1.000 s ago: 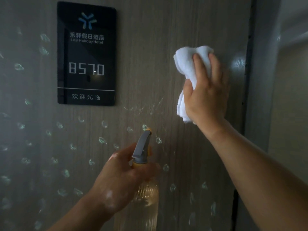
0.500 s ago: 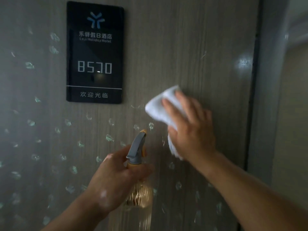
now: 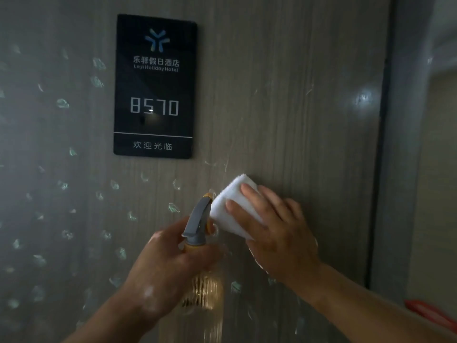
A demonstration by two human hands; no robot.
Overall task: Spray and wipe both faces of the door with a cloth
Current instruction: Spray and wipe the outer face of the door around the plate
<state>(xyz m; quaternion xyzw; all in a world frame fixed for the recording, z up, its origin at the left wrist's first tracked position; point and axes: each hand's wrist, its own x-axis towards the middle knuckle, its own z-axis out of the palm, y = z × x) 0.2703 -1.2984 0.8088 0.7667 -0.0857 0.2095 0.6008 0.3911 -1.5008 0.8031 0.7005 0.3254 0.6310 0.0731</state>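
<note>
The grey-brown wood-grain door face (image 3: 284, 95) fills the view, dotted with spray droplets on its left and lower parts. My right hand (image 3: 277, 233) presses a folded white cloth (image 3: 232, 206) flat against the door, fingers straight, just below and right of the sign. My left hand (image 3: 165, 268) grips a clear spray bottle (image 3: 205, 290) with a grey trigger head and orange collar, its nozzle close to the cloth's left edge.
A black room sign (image 3: 154, 85) reading 8570 is fixed to the door at upper middle. The door's dark right edge (image 3: 380, 144) meets a grey frame and a beige wall. Something red (image 3: 430, 313) shows at lower right.
My right hand has swept the cloth down and to the left, from high on the door's right side to beside the bottle's nozzle. My left hand has kept the bottle nearly still.
</note>
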